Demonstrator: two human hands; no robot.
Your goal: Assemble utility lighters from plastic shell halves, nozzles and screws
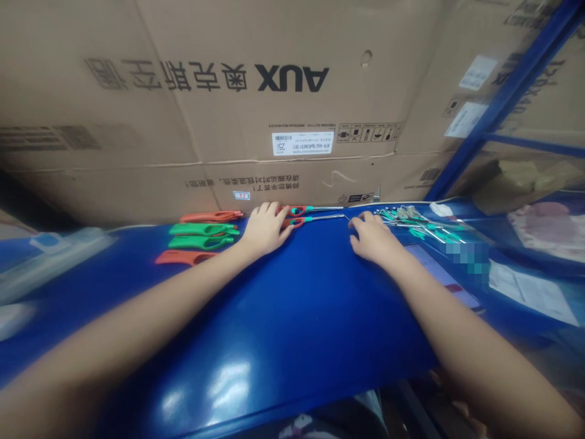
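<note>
Red-handled, long-necked plastic lighters [307, 219] with silver metal tubes lie on a glossy blue tabletop [297, 317], under the left hand [267, 228], thumb and forefinger slightly parted; I cannot tell whether it grips. Just beside the lighters' tips, the right hand [372, 236] curls loosely, its hold unclear. Left of the lighters are green and orange plastic handle pieces [201, 230]; behind, a brown cardboard panel [205, 128].

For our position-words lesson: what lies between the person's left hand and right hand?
In the head view, two red-and-green pieces with thin metal rods, plus blue tabletop, lie between the left hand and the right hand.
</note>
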